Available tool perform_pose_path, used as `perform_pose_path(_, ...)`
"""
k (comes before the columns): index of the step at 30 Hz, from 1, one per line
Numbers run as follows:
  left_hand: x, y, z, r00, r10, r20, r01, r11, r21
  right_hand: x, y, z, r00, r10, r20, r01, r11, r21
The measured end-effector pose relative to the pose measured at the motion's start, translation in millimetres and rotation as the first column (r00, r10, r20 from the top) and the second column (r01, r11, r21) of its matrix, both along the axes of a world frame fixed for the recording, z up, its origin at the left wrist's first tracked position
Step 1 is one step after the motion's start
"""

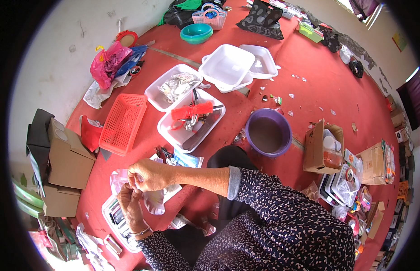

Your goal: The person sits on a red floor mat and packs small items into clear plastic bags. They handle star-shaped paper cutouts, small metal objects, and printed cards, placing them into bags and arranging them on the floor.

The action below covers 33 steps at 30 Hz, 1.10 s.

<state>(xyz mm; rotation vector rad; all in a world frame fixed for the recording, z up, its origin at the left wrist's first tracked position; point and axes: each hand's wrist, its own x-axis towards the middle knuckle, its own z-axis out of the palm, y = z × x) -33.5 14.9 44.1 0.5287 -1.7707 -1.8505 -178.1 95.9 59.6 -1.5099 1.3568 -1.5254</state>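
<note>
My right hand (150, 175) reaches across from the right, its fingers pinched. Just below it my left hand (130, 204), with a band at the wrist, is closed too, and the fingertips of both meet. Between them is a thin, translucent pinkish plastic bag (118, 179), part of which shows left of the fingers. More clear plastic (154, 202) hangs or lies under my right wrist; I cannot tell whether it is the same piece. Beside my left hand sits a white tray (106, 205) with dark, slim items. A blue-and-white packet (187, 159) lies beyond my right forearm.
A white basin (162, 128) holds tools and a red item; another white basin (151, 92) holds pale cloth. Left of them is a red basket (122, 124). A purple tub of murky water (268, 133) and an open cardboard box (313, 149) stand right. Cardboard boxes (67, 158) stand left.
</note>
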Motion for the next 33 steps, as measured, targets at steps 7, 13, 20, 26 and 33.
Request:
perform_pose_path(7, 1.6, 1.4, 1.9, 0.997, 0.076, 0.012, -0.076, 0.997, -0.016, -3.6, 1.8, 4.9, 0.980, 0.064, 0.188, -0.096, 0.981, 0.169)
perform_pose_path(13, -14.4, 14.9, -8.0, 0.961, 0.273, 0.036, -0.269, 0.958, -0.105, -3.5, 1.3, -2.8, 0.963, -0.221, 0.152, 0.191, 0.962, 0.194)
perform_pose_path(20, -14.1, 15.4, -1.7, 0.952, 0.268, 0.146, -0.235, 0.949, -0.209, -7.6, -3.1, -3.0, 0.973, -0.223, 0.059, 0.209, 0.960, 0.185)
perform_pose_path(26, -3.2, 5.7, 4.4, 0.989, 0.053, 0.135, -0.060, 0.997, 0.048, -13.0, -0.6, 6.0, 0.940, 0.008, 0.342, -0.108, 0.956, 0.274)
perform_pose_path(33, 1.2, 7.6, -3.3, 0.998, -0.054, -0.028, 0.061, 0.907, 0.417, -13.1, -1.0, 12.4, 0.883, 0.114, 0.454, -0.286, 0.899, 0.332)
